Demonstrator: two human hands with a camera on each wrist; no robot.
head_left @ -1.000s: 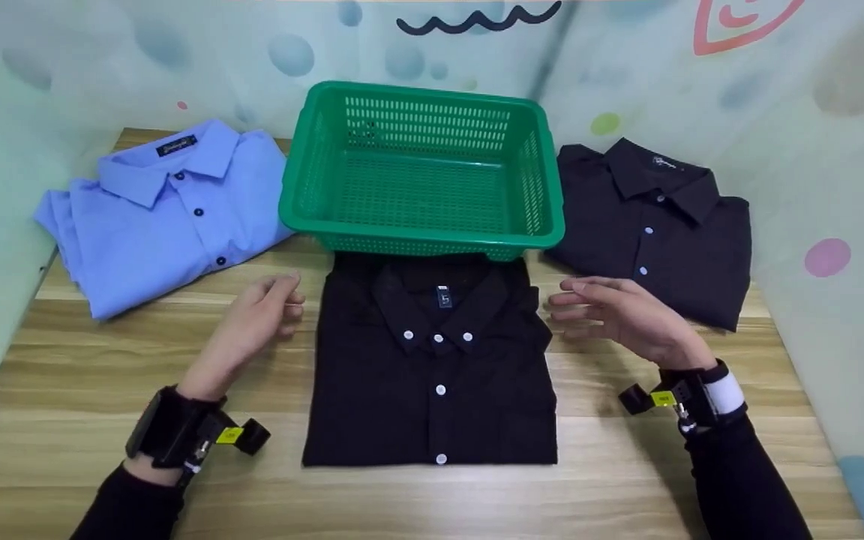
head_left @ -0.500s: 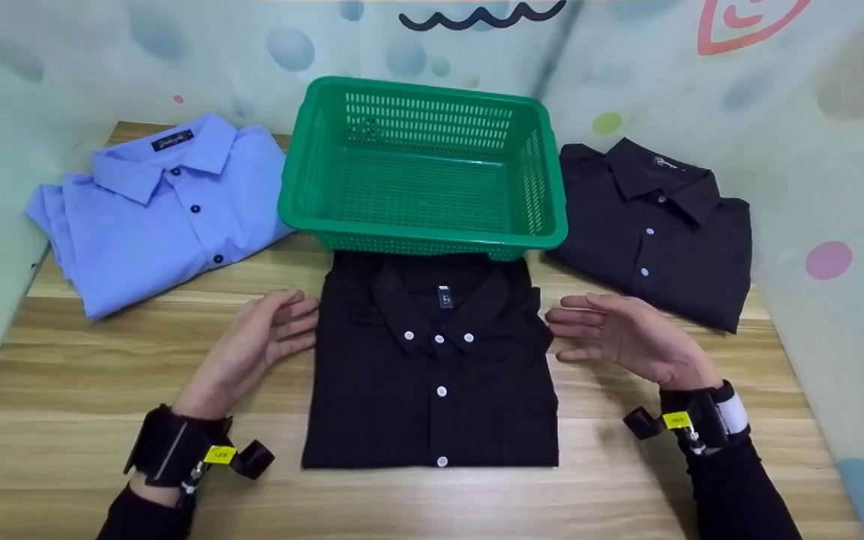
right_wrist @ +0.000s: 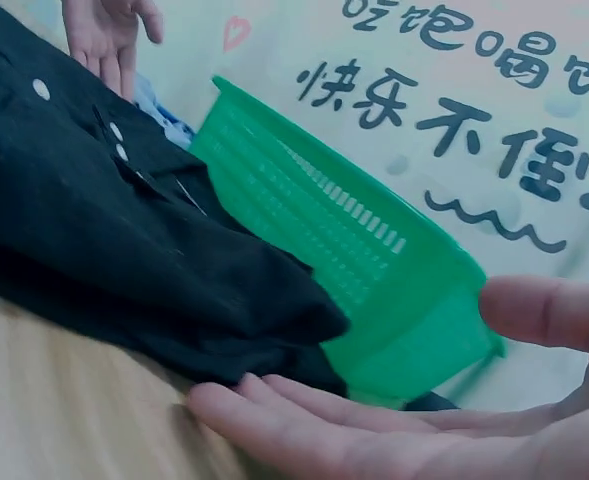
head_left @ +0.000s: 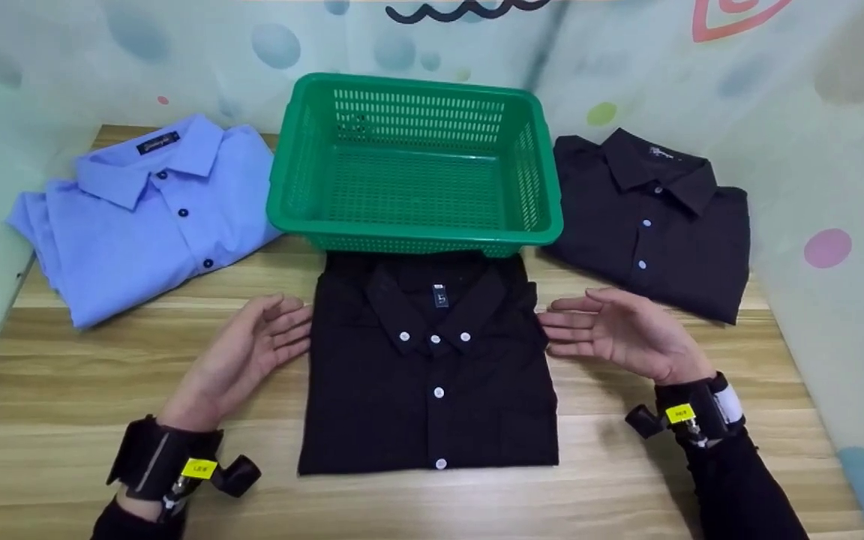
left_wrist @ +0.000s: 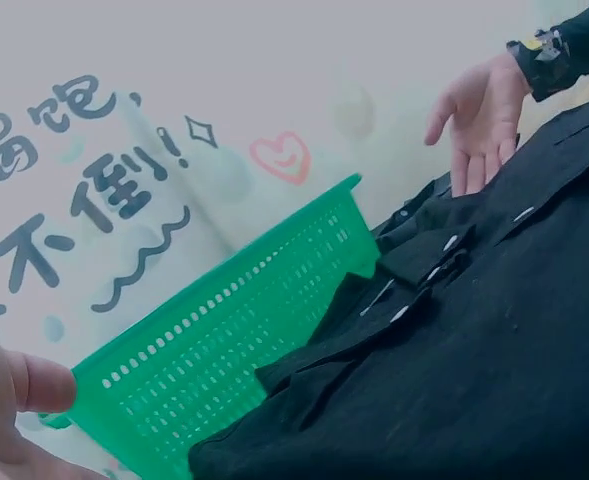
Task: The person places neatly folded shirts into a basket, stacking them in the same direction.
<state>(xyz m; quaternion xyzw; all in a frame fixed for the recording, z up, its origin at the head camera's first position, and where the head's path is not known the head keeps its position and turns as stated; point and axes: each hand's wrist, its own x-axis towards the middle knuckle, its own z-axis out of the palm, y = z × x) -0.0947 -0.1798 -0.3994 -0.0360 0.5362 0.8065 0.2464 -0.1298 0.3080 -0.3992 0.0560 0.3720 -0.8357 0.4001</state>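
A folded black shirt (head_left: 379, 405) with white buttons lies collar-up on the wooden table, between my two hands. My left hand (head_left: 248, 356) is beside its left edge, fingers extended, fingertips right at the cloth. On the opposite side my right hand (head_left: 619, 334) has straight fingers whose tips reach the shirt's right edge. In the right wrist view the fingers (right_wrist: 304, 430) lie low along the table against the black shirt (right_wrist: 144, 230), the thumb held apart. Neither hand grips anything. Part of the left hand falls outside the left wrist view.
A green plastic basket (head_left: 409, 234) with nothing in it stands directly behind the black shirt. A folded blue shirt (head_left: 124, 240) lies at the back left, and another folded dark shirt (head_left: 691, 255) at the back right. A patterned backdrop (head_left: 627, 60) encloses the table (head_left: 612, 480).
Both hands have come down and closer to the black shirt's sides, their fingers straightening. The head view has shifted slightly. Shirts and basket stay where they were.
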